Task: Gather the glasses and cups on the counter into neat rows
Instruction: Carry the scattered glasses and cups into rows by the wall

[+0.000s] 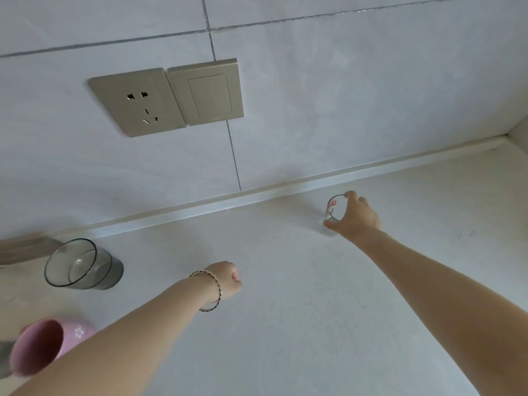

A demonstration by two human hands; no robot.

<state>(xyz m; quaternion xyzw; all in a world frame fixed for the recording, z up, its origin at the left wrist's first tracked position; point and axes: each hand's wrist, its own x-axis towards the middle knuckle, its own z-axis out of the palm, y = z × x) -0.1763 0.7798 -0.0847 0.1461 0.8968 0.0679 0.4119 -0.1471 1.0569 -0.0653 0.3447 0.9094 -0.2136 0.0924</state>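
Glass (pixel 331 215) gripped by outstretched right hand (pixel 357 217); left hand (pixel 228 278) fisted.

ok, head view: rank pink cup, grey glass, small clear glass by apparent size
1. Pink cup and grey glass: look alike; both near the camera, cup cut off, so unranked.
2. Small clear glass: smallest, but farthest, in the right hand.

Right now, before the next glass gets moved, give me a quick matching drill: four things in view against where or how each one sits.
Things:
1. small clear glass
2. smoky grey glass
3. pink cup
4. left hand

States:
A. closed in a fist, holding nothing
B. lower left corner, beside the left forearm
C. gripped by the right hand
D. left side, near the wall

Pairs: 1-C, 2-D, 3-B, 4-A
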